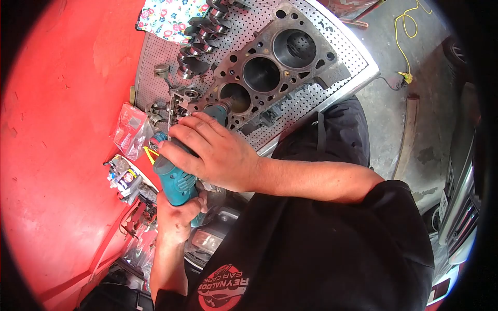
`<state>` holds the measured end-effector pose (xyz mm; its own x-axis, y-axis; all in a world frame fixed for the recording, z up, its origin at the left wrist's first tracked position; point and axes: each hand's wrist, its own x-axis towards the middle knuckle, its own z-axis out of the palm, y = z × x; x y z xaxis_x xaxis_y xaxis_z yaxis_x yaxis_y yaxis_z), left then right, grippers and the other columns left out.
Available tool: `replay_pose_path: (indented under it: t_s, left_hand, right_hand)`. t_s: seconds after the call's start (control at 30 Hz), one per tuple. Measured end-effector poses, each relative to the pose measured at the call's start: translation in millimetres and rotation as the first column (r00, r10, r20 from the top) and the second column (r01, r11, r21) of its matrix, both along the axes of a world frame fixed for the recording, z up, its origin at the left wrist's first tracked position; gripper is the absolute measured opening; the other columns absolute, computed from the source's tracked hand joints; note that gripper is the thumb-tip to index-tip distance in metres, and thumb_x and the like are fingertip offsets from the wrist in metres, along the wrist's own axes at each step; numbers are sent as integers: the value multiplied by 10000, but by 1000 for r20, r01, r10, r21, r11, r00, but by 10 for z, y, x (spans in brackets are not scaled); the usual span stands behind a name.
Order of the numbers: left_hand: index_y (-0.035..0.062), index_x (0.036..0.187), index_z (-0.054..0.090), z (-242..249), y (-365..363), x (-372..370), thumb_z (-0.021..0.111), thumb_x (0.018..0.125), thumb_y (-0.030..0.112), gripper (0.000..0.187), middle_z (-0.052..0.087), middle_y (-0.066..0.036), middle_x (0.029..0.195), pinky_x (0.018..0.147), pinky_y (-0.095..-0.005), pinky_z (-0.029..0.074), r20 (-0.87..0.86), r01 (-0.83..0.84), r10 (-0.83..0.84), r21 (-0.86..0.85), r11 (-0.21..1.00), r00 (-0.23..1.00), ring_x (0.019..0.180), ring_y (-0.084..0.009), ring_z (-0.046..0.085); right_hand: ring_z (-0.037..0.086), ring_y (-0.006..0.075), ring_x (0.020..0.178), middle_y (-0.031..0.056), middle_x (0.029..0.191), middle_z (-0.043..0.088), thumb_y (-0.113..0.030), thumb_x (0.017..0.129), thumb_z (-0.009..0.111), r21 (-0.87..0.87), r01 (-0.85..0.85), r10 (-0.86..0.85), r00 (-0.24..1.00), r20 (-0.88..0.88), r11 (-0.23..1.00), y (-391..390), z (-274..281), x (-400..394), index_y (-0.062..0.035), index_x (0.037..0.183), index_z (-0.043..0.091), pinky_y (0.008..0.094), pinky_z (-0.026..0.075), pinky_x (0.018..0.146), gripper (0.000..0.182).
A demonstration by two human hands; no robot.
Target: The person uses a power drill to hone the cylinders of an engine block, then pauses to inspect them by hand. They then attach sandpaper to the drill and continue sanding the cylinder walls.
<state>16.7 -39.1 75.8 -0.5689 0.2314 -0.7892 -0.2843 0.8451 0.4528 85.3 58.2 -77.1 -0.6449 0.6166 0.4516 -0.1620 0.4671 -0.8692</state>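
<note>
A teal power drill (176, 182) is held in both hands and points toward an engine block (282, 72). My left hand (179, 213) wraps around the drill's handle. My right hand (215, 153) lies over the drill body from above, its fingers curled over the casing. The drill's chuck end (227, 103) reaches to the opening of the nearest cylinder bore (239, 98); what it carries inside the bore is hard to make out. Two more bores, dark and round, lie farther along the block.
The block sits on a perforated metal table (358, 52). A crankshaft (199, 46), a flowered cloth (174, 18), a piston (162, 71) and a plastic bag (129, 129) lie about. Bottles (127, 179) stand lower left. A yellow cord (404, 46) trails over the floor; a car (461, 223) is at right.
</note>
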Motion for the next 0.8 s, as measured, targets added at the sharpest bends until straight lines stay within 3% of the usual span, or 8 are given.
replay_pose_path:
  t_s: [0.8]
  left_hand:
    - [-27,894,680,-318,20,-6,621,776,-4,134,669,-55,809,644,-299,517,11,30,-30,-23,999,999,683,-154,640]
  right_hand:
    - [603,385,1240,164,1307,589,-148,837,652,-8,-67,67,997,28,998,66,-281,41,-81,1361,572,531,482,1106,534]
